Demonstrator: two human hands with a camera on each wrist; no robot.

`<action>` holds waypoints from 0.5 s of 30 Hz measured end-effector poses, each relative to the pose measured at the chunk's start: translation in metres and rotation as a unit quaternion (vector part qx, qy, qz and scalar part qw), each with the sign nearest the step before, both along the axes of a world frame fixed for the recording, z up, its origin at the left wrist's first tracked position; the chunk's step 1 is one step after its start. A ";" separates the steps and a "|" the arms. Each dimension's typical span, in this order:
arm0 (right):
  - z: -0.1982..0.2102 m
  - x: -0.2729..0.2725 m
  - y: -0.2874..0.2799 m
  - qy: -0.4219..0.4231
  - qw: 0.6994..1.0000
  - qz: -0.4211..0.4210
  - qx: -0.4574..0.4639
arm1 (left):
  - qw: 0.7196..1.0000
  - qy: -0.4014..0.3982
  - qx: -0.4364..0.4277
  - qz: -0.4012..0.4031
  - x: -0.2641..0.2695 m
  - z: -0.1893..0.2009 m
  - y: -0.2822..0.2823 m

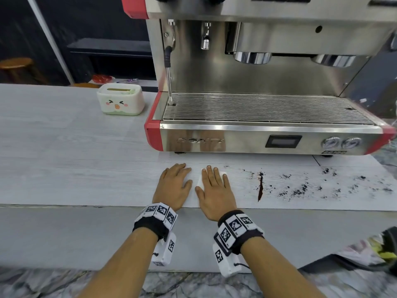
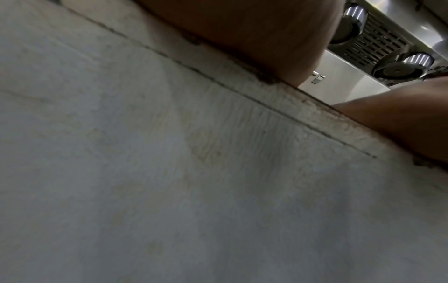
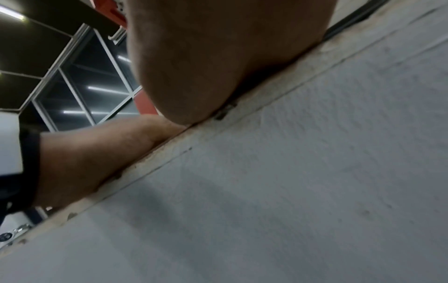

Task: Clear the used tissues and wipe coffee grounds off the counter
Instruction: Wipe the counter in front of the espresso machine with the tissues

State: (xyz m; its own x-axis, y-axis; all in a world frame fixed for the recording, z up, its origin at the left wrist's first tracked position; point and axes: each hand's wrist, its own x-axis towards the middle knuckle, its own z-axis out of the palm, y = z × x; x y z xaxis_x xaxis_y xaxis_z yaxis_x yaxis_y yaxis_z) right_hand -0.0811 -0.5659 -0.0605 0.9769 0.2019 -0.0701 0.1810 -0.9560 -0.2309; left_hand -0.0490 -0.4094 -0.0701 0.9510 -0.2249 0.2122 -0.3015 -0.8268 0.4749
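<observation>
A white tissue (image 1: 200, 179) lies flat on the pale wood-grain surface (image 1: 75, 168) in front of the espresso machine (image 1: 268, 93), pinned under the right hand (image 1: 214, 190), whose straight fingers press down on it; the left hand (image 1: 175, 186) lies flat just beside it, fingers likewise spread and holding nothing. To the right, dark coffee grounds (image 1: 300, 188) are scattered across the surface, with a brown streak (image 1: 260, 188) nearest the tissue. Further back on the left stands a white tissue box (image 1: 120, 102) with a cartoon face, its top slot showing no tissue sticking out.
</observation>
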 end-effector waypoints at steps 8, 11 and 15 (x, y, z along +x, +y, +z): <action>-0.004 0.001 -0.040 -0.012 1.000 0.001 -0.027 | 1.000 0.003 0.004 0.007 -0.001 -0.001 0.000; -0.002 0.000 -0.064 -0.009 0.999 -0.007 -0.035 | 1.000 0.004 0.006 0.009 -0.002 0.001 0.000; 0.001 0.000 -0.092 0.008 0.999 -0.028 -0.044 | 1.000 0.005 0.006 0.007 -0.002 0.000 0.000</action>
